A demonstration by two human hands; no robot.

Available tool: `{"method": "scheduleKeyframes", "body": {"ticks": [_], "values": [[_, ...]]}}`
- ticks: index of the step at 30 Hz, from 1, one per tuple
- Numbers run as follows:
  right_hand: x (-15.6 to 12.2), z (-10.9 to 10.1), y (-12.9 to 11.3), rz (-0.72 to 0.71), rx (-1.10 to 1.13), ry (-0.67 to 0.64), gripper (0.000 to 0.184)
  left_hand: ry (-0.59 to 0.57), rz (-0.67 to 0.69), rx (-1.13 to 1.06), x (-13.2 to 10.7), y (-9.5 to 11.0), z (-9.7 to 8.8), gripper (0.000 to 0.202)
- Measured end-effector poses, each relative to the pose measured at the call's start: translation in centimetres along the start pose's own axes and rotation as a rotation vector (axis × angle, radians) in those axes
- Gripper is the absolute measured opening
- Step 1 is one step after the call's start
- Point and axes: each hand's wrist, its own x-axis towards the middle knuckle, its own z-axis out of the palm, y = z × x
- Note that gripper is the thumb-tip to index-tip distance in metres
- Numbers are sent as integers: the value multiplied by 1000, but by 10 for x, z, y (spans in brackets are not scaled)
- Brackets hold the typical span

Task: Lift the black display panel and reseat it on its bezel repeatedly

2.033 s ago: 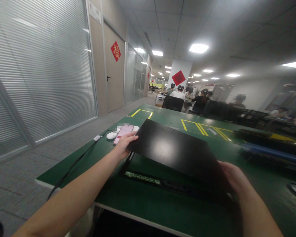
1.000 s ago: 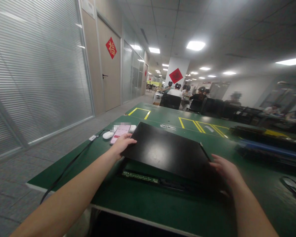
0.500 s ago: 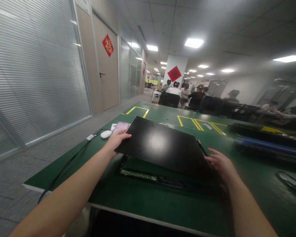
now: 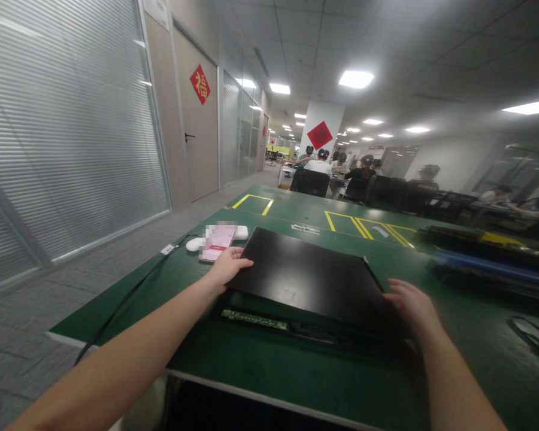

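A large flat black panel (image 4: 309, 278) lies tilted low over a dark frame on the green table (image 4: 269, 365). A narrow green circuit strip (image 4: 254, 319) shows along the frame's near edge under the panel. My left hand (image 4: 228, 266) grips the panel's left edge, thumb on top. At the panel's right near corner my right hand (image 4: 414, 307) holds the edge with its fingers curled down over it.
A pink phone (image 4: 215, 242) and a white mouse (image 4: 194, 244) lie beyond my left hand; a black cable (image 4: 130, 294) runs off the table's left edge. Long dark and blue parts (image 4: 485, 266) lie at the right. Several people sit at desks far behind.
The panel's far edge was raised half a second ago and has come down nearly flat onto the frame. Both hands stayed on its edges.
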Motion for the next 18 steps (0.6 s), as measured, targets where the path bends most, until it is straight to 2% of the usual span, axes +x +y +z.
{"method": "scheduleKeyframes", "body": {"ticks": [11, 18], "values": [[0, -2, -1, -58, -187, 21, 51, 6, 24, 60, -1, -4, 2, 37], [7, -6, 5, -147, -395, 27, 42, 9, 20, 74, -1, -6, 2, 35]]}}
